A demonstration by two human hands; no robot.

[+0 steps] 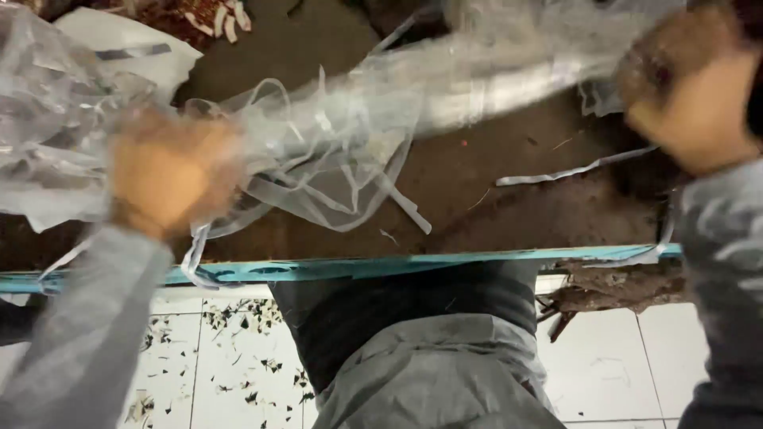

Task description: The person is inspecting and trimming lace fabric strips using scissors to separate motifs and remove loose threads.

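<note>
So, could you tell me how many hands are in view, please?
2. The left hand grips the clear plastic sheet at left; the right hand grips it at upper right. None seem hidden.

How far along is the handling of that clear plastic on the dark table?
Done: loose cut strips lie on the dark table, and scraps litter the tiled floor. In hand: the left hand and right hand grip a long clear plastic sheet, blurred in motion. Left: a tangle of strips hangs from the sheet; more plastic sits at left.
</note>
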